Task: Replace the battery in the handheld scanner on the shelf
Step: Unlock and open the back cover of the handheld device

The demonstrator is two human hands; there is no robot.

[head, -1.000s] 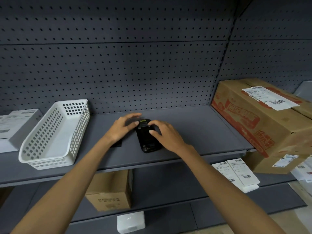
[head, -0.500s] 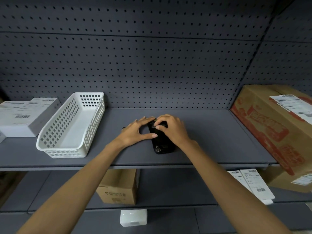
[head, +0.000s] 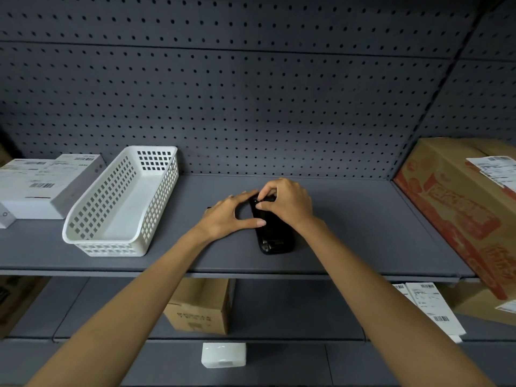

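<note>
Black scanner (head: 275,233): flat on shelf (head: 363,227).
Right hand (head: 287,203): grip pinching scanner top.
Left hand (head: 229,216): grip open, steadying scanner side.

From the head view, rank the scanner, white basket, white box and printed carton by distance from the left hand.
1. Scanner, touching the left hand.
2. White basket, to its left.
3. White box, far left, and printed carton, far right: too close to call.

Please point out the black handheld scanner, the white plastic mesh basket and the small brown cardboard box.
black handheld scanner (head: 275,238): head view, near end of its body.
white plastic mesh basket (head: 160,202): head view, right side wall.
small brown cardboard box (head: 199,308): head view, front face.
</note>
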